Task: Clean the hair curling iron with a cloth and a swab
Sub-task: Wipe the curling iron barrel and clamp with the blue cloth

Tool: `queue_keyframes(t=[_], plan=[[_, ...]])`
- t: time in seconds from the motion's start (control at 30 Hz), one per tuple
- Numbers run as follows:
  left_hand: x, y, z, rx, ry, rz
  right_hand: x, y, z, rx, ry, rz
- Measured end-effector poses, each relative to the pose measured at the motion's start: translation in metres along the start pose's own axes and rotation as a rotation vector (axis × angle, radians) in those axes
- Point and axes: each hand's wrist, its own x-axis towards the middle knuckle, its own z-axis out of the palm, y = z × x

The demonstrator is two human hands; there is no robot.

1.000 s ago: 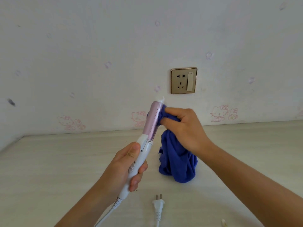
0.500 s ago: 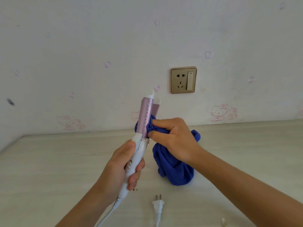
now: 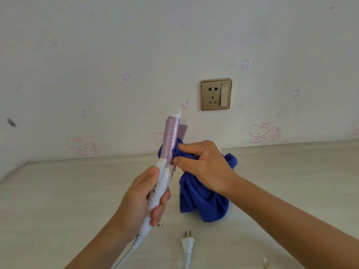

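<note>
Moved since 1 s ago: R hand (image 3: 206,167) w/ blue cloth (image 3: 204,202) slid from upper barrel to base. R fingers pinch cloth against curling iron (image 3: 172,138), held upright above table (image 3: 58,200). L hand (image 3: 136,200) grips white handle. Plug (image 3: 186,242) flat on table.

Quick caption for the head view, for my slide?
Left hand holds the curling iron; right hand presses a blue cloth against its barrel.

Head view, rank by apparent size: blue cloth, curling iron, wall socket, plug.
1. blue cloth, though partly hidden
2. curling iron
3. wall socket, farther from the camera, so its true size is unsure
4. plug
</note>
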Motion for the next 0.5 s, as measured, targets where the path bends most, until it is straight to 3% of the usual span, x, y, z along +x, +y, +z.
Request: queue_keyframes(t=[0.37,0.5], plan=[[-0.006,-0.004,0.005,0.053,-0.094,-0.010,0.015,0.001,-0.035,0.027,0.308,0.016],[-0.003,0.002,0.004,0.057,-0.082,0.016,0.007,-0.004,-0.027,0.000,0.189,-0.001]])
